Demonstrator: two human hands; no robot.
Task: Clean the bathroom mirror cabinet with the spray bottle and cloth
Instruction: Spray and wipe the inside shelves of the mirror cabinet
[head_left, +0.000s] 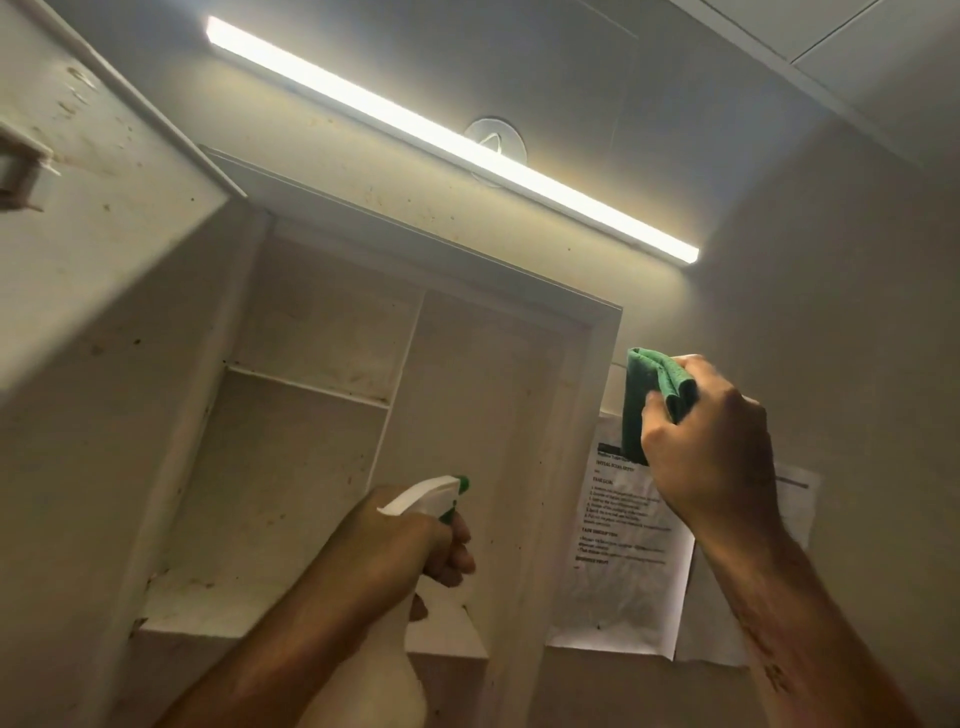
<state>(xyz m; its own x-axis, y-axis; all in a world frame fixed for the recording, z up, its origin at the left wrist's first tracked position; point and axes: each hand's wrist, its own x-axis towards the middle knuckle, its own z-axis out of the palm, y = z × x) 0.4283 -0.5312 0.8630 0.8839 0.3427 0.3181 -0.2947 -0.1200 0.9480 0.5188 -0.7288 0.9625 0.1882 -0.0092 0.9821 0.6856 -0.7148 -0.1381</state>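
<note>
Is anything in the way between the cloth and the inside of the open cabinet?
Only the cabinet's own right frame edge. The right hand holds the green cloth just outside it, in front of the wall papers. The cabinet door is swung open, and the spray bottle in the left hand sits lower.

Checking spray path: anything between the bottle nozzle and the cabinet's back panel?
Nothing in the head view: the spray bottle, gripped by the left hand, points into the open cabinet, whose back panel shows bare and stained.
</note>
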